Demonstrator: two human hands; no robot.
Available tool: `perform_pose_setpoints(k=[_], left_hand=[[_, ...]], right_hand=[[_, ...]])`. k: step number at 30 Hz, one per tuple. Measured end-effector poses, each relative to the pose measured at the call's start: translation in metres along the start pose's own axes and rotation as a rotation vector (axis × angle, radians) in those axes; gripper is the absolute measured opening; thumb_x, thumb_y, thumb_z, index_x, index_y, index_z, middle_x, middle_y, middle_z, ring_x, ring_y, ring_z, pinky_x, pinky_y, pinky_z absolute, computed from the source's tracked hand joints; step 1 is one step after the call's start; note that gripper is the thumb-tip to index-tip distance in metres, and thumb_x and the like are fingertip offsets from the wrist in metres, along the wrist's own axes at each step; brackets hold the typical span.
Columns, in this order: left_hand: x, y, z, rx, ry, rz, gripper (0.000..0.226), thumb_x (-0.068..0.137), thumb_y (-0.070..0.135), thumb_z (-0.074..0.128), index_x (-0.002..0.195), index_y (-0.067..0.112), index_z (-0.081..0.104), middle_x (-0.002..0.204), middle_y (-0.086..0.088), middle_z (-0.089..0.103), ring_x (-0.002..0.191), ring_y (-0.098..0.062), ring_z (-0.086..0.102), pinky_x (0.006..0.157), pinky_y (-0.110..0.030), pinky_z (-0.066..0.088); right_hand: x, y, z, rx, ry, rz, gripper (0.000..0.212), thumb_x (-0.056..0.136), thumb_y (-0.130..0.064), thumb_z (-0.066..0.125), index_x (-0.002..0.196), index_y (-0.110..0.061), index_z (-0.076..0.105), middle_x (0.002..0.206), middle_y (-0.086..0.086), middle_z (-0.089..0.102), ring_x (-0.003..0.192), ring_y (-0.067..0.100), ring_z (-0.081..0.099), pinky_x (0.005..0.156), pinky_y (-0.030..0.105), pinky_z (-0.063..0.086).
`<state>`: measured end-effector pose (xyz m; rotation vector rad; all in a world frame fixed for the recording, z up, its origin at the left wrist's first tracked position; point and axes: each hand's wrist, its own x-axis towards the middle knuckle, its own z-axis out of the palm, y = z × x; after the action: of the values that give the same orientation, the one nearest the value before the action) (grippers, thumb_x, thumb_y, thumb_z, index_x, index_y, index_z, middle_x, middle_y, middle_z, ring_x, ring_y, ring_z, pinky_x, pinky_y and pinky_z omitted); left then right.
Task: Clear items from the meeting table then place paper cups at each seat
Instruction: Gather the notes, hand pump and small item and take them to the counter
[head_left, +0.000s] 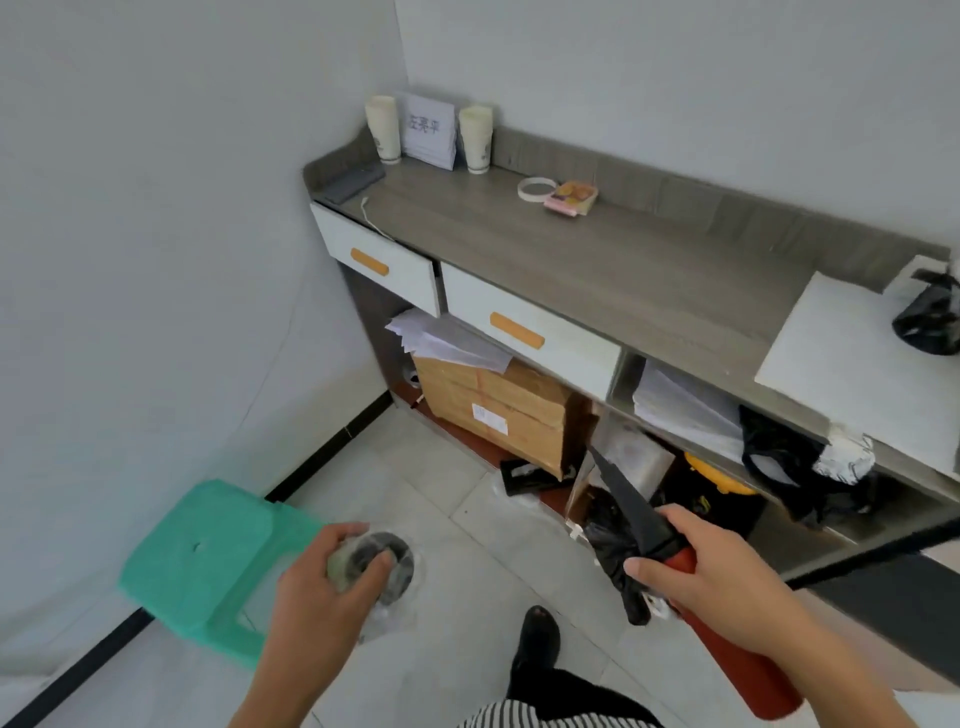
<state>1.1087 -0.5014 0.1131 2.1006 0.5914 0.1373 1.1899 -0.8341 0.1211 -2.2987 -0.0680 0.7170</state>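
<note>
Left hand (332, 584) gripped a clear tape roll (374, 564), right hand (711, 569) a red cylinder with black nozzle (732, 665), likely cleared for the grey wooden sideboard (597, 260), where white paper-cup stacks (383, 130) stood cornered.

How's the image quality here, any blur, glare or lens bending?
Head view: the wide lens bows the counter and the skirting line; light is soft and even, without glare; the left hand and its tape roll look motion-smeared.
</note>
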Motion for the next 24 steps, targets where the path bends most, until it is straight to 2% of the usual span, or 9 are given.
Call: perform_pose_setpoints(k=[2,3,5,9,13,17,19,22,24], left_hand=[[0.04,0.02,0.003,-0.013,0.016,0.006,0.027,0.074,0.014,0.078,0.082,0.033,0.061,0.078,0.031,0.066,0.071,0.004,0.063,0.053,-0.006,0.047],[0.058,0.028,0.005,-0.023,0.018,0.007,0.026,0.075,0.013,0.078,0.083,0.032,0.061,0.079,0.029,0.066,0.069,0.004,0.064,0.05,-0.01,0.049],[0.091,0.041,0.011,-0.038,0.013,0.004,0.024,0.076,0.013,0.077,0.086,0.03,0.062,0.073,0.011,0.071,0.065,0.0,0.065,0.048,-0.02,0.054],[0.151,0.064,0.022,-0.065,-0.021,0.021,0.023,0.076,0.007,0.076,0.086,0.023,0.064,0.069,0.002,0.07,0.068,0.006,0.065,0.049,-0.004,0.047],[0.224,0.08,0.035,-0.067,-0.087,0.038,0.024,0.076,0.009,0.076,0.085,0.027,0.064,0.071,0.004,0.071,0.062,0.003,0.066,0.047,-0.006,0.046],[0.313,0.103,0.051,-0.089,-0.158,0.066,0.018,0.078,0.011,0.075,0.088,0.023,0.065,0.075,-0.002,0.07,0.065,-0.018,0.068,0.044,-0.02,0.052],[0.362,0.114,0.061,-0.092,-0.197,0.099,0.017,0.079,0.013,0.074,0.089,0.023,0.065,0.075,0.0,0.07,0.067,-0.014,0.067,0.05,-0.027,0.054],[0.435,0.137,0.076,-0.095,-0.276,0.157,0.018,0.079,0.015,0.074,0.085,0.027,0.063,0.073,0.008,0.069,0.066,0.0,0.063,0.055,-0.013,0.05],[0.478,0.152,0.088,-0.079,-0.34,0.197,0.017,0.079,0.015,0.074,0.081,0.026,0.062,0.074,0.009,0.068,0.066,0.0,0.062,0.052,-0.008,0.044]], right_hand=[[0.041,-0.024,-0.022,-0.023,0.006,-0.024,0.027,0.08,-0.053,0.068,0.099,-0.039,0.055,0.066,0.004,0.066,0.055,0.008,0.063,0.058,0.023,0.052],[0.06,-0.037,-0.033,-0.058,0.018,-0.042,0.028,0.08,-0.055,0.066,0.1,-0.039,0.053,0.068,-0.001,0.066,0.057,0.006,0.063,0.058,0.022,0.05],[0.094,-0.062,-0.054,-0.142,0.043,-0.091,0.031,0.081,-0.058,0.064,0.102,-0.042,0.049,0.077,-0.01,0.064,0.066,0.004,0.062,0.06,0.018,0.046],[0.15,-0.099,-0.087,-0.05,0.093,-0.127,0.032,0.08,-0.054,0.067,0.105,-0.04,0.051,0.072,-0.008,0.064,0.064,0.008,0.063,0.059,0.022,0.045],[0.201,-0.115,-0.106,0.098,0.172,-0.111,0.025,0.08,-0.049,0.069,0.097,-0.042,0.052,0.067,-0.014,0.063,0.058,0.003,0.06,0.058,0.023,0.045],[0.254,-0.132,-0.13,0.259,0.328,-0.068,0.019,0.088,-0.031,0.065,0.101,-0.036,0.052,0.073,0.007,0.065,0.059,0.018,0.06,0.054,0.03,0.05],[0.284,-0.142,-0.147,0.338,0.411,-0.036,0.02,0.092,-0.02,0.06,0.108,-0.028,0.051,0.077,0.013,0.063,0.063,0.024,0.059,0.055,0.036,0.05],[0.334,-0.16,-0.178,0.377,0.59,-0.008,0.019,0.093,-0.021,0.058,0.11,-0.024,0.051,0.084,0.009,0.061,0.072,0.027,0.059,0.062,0.04,0.05],[0.369,-0.171,-0.197,0.356,0.725,0.005,0.029,0.091,-0.029,0.061,0.118,-0.023,0.052,0.094,0.001,0.063,0.084,0.024,0.061,0.072,0.04,0.051]])
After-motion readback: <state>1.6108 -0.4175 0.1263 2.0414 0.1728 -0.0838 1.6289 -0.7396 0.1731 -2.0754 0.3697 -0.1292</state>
